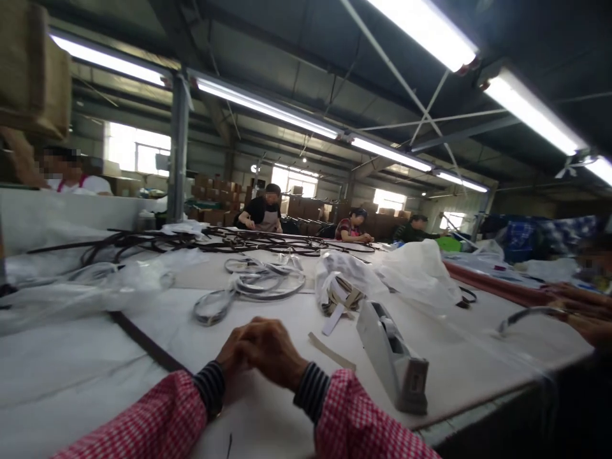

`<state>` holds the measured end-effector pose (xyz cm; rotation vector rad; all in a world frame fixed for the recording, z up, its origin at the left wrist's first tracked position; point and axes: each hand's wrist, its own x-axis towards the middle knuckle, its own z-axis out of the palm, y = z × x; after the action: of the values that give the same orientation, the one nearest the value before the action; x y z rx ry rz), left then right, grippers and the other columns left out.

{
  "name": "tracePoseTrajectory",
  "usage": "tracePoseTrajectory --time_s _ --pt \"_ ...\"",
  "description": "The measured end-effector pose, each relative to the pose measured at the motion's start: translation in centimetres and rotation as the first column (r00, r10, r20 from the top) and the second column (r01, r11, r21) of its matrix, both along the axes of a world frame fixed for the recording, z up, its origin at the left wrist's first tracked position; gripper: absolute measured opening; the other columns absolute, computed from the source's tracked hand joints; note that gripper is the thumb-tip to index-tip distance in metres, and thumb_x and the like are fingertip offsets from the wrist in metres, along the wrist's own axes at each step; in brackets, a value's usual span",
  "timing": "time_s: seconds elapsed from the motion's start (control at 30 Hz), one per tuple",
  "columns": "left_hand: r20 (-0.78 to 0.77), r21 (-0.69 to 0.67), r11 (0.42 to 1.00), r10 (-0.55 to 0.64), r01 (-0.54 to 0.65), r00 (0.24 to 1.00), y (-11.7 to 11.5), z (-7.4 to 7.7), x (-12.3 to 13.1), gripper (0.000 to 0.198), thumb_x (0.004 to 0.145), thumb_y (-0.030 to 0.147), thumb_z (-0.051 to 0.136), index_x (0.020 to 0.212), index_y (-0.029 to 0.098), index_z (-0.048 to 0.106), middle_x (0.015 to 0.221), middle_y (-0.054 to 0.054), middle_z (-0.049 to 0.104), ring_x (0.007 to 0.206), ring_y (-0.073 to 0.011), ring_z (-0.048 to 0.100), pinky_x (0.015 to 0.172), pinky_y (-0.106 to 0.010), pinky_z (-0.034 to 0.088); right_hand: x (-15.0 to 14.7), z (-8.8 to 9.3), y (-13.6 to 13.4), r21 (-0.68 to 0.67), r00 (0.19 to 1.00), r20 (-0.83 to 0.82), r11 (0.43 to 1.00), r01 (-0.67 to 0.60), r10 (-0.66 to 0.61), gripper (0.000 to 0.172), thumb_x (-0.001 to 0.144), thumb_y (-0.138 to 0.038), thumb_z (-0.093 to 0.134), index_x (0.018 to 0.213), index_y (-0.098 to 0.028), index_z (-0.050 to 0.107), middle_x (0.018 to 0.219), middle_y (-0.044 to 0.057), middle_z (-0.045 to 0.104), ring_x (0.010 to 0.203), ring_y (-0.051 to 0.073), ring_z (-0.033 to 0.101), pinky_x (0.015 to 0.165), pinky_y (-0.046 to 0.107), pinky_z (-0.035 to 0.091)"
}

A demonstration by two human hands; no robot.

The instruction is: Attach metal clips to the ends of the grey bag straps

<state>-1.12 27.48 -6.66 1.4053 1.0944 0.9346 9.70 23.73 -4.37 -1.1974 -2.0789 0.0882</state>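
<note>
My left hand (232, 358) and my right hand (275, 352) are together just above the white table, touching each other. The right hand's fingers curl over the left, and whatever lies between them is hidden. A dark brown strap (146, 342) runs across the table toward my left wrist and disappears behind the forearm. Right of my hands lie a beige strip (331, 352) and a grey tape dispenser (394, 360). Coiled grey straps in clear wrapping (268, 280) rest beyond my hands.
Dark straps (229, 240) lie tangled across the far table (482, 357). A clear bag (337, 290) holds beige strips, with crumpled plastic (421, 271) beside it. Other people work across the table; a co-worker's hands (581, 312) are at the right edge, near a reddish-brown length (497, 287).
</note>
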Motion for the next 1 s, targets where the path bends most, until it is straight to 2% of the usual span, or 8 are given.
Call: tracePoseTrajectory --time_s 0.17,0.33,0.5,0.57,0.73,0.83,0.93,1.0 --pt "0.062 0.100 0.994 -0.055 0.049 0.997 1.2 -3.0 0.7 0.024 0.076 0.041 0.064 0.069 0.019 0.058 0.056 -0.001 0.065 0.046 -0.0138 0.051 0.045 -0.021 0.035 5.7 1.6 7.3 -0.032 0.959 0.152 0.968 0.248 -0.241 0.017 0.093 -0.013 0.055 0.091 -0.017 0.071 0.099 0.007 0.069 0.096 0.020 0.064 0.086 0.031 0.046" --pt "0.029 0.123 0.990 -0.079 0.075 0.996 2.2 -4.2 1.0 0.022 0.077 0.041 0.060 0.072 0.019 0.055 0.055 -0.001 0.065 0.047 -0.0151 0.055 0.049 -0.025 0.040 5.0 0.0 15.2 -0.085 0.901 0.335 0.944 0.320 -0.275 0.017 0.086 -0.009 0.059 0.098 -0.017 0.068 0.112 0.010 0.067 0.115 0.025 0.055 0.090 0.035 0.044" --pt "-0.154 0.227 0.973 -0.011 0.047 0.988 1.7 -3.7 1.0 0.013 0.082 0.032 0.053 0.075 0.021 0.052 0.062 -0.001 0.064 0.057 -0.0178 0.058 0.059 -0.030 0.046 4.2 -1.5 17.1 -0.129 0.875 0.403 0.930 0.344 -0.268 0.009 0.091 -0.014 0.059 0.097 -0.014 0.065 0.107 0.009 0.067 0.105 0.023 0.058 0.087 0.035 0.044" --pt "-0.228 0.430 0.903 0.137 -0.027 0.964 1.3 -3.3 0.9 0.006 0.081 0.026 0.052 0.085 0.021 0.054 0.081 -0.006 0.067 0.077 -0.0231 0.064 0.076 -0.038 0.051 4.2 -0.9 15.9 -0.146 0.886 0.410 0.943 0.299 -0.217 0.008 0.090 -0.014 0.057 0.090 -0.015 0.066 0.096 0.007 0.068 0.094 0.021 0.060 0.078 0.029 0.041" --pt "-0.158 0.825 0.559 0.369 -0.083 0.916 1.0 -3.6 0.3 0.057 0.077 0.011 0.052 0.133 0.019 0.042 0.134 -0.018 0.055 0.129 -0.0349 0.048 0.108 -0.057 0.041 5.0 1.6 8.5 -0.191 0.904 0.428 0.976 0.103 -0.011 0.011 0.086 -0.022 0.065 0.076 -0.019 0.063 0.070 -0.003 0.060 0.068 0.014 0.055 0.062 0.025 0.030" --pt "-0.295 0.878 0.456 0.278 0.145 0.914 1.3 -4.5 -0.2 0.068 0.072 0.009 0.056 0.136 0.020 0.037 0.134 -0.017 0.057 0.127 -0.0341 0.052 0.106 -0.052 0.045 6.1 3.0 2.4 -0.244 0.924 0.374 0.970 0.012 0.082 0.012 0.082 -0.017 0.067 0.073 -0.019 0.060 0.066 -0.005 0.056 0.062 0.011 0.051 0.059 0.024 0.029" --pt "-0.536 0.799 0.382 0.101 0.465 0.838 1.2 -4.6 -0.4 0.043 0.072 0.009 0.056 0.113 0.024 0.051 0.104 -0.006 0.069 0.099 -0.0247 0.065 0.088 -0.036 0.051 7.3 4.1 -3.3 -0.341 0.969 0.227 0.940 -0.018 0.100 0.016 0.078 -0.016 0.070 0.070 -0.019 0.057 0.062 -0.007 0.054 0.061 0.011 0.051 0.059 0.022 0.032" --pt "-0.617 0.743 0.363 0.045 0.562 0.786 0.9 -3.7 -0.5 0.025 0.075 0.012 0.057 0.097 0.024 0.054 0.089 -0.001 0.068 0.086 -0.0204 0.064 0.078 -0.030 0.048 8.0 4.6 -6.6 -0.349 0.982 0.188 0.936 0.037 0.032 0.018 0.073 -0.017 0.075 0.071 -0.020 0.058 0.067 -0.005 0.058 0.066 0.013 0.056 0.061 0.022 0.036"
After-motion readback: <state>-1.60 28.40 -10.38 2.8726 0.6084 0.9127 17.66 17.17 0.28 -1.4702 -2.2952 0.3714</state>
